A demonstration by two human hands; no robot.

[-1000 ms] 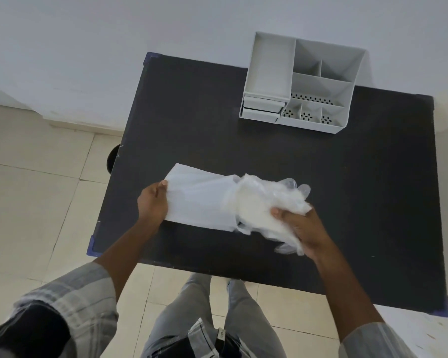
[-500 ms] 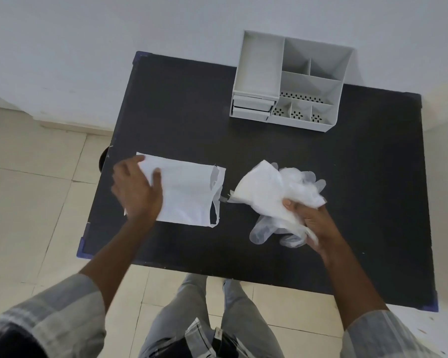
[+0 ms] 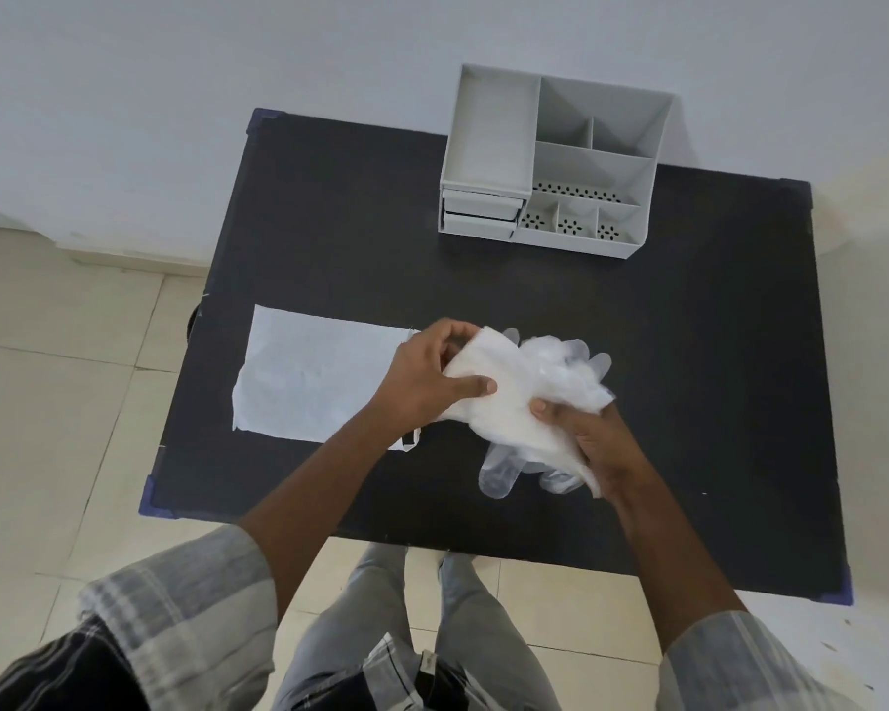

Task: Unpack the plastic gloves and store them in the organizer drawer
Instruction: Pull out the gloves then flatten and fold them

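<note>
Left hand: left hand [image 3: 427,374] closed on the left end of the bundle of clear plastic gloves [image 3: 527,402], thumb on top.
Right hand: right hand [image 3: 594,443] clamped on the bundle's near right side.
Gloves: above the black table [image 3: 689,382], mid-front.
Packet: flat white packet [image 3: 314,374] near the table's left edge.
Organizer: grey plastic organizer with drawers [image 3: 550,159] at the back edge.

One table [image 3: 689,402]; one organizer [image 3: 576,161], two drawers [image 3: 481,215]; one empty bag [image 3: 314,377]; one glove bundle [image 3: 529,402]; two hands [image 3: 432,382]
</note>
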